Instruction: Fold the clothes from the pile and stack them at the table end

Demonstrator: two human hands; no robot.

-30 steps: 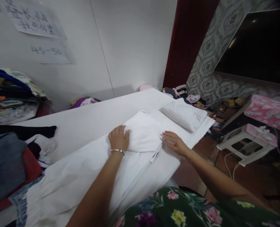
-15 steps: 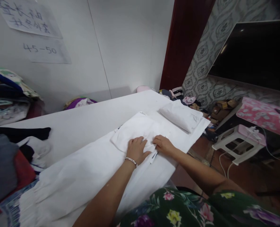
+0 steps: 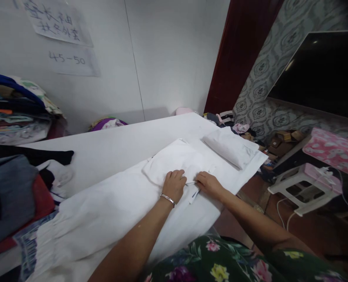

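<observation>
Head: garment diagonal, apparent waistband leftward

A pale wall fills the upper left; wallpaper and a dark television, upper right; below, a stool on reddish floor.

Dim light (glare on screen)

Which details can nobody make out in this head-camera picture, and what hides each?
All in the head view:
- Right hand: its exact grip, hidden by the hand itself.
- Folded white cloth: its underside, hidden by its top layer.
- Small strip: any print, too small and blurred.
- Black screen: right end, cut off by picture edge.
</observation>
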